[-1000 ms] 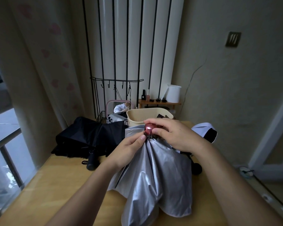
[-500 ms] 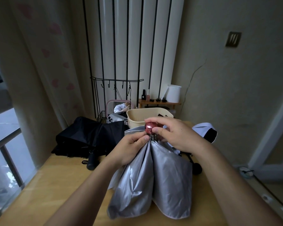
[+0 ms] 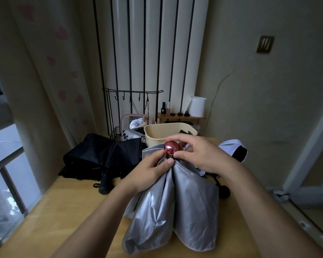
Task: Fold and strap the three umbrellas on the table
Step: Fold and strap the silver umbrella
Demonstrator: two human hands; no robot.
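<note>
Silver umbrella (image 3: 175,211) is standing tip-up in the grip, its fabric hanging below both hands in two loose, unstrapped folds whose lower edges are resting on the wooden table (image 3: 54,211). Left hand (image 3: 149,172) is pinching the gathered fabric and the thin metal ribs directly below the pink knob (image 3: 169,147) at the tip, with the thumb pressing against the bunched material. Right hand (image 3: 199,155) is curling over the same tip from the opposite side: the index finger is arching above the pink knob and the thumb is pressing at the neck just under it, so both hands are grasping the top of the silver umbrella and almost touching each other. To the left of the grip and further from the person, a black umbrella (image 3: 101,155) is lying spread out on the table, its dark handle pointing toward the near edge. To the right of the grip, partly hidden behind the right hand, a white-and-black umbrella (image 3: 233,148) is lying on the table, its black handle showing just beside the silver fabric. Directly behind the grip, a beige basket (image 3: 168,131) is sitting at the far edge of the table.
</note>
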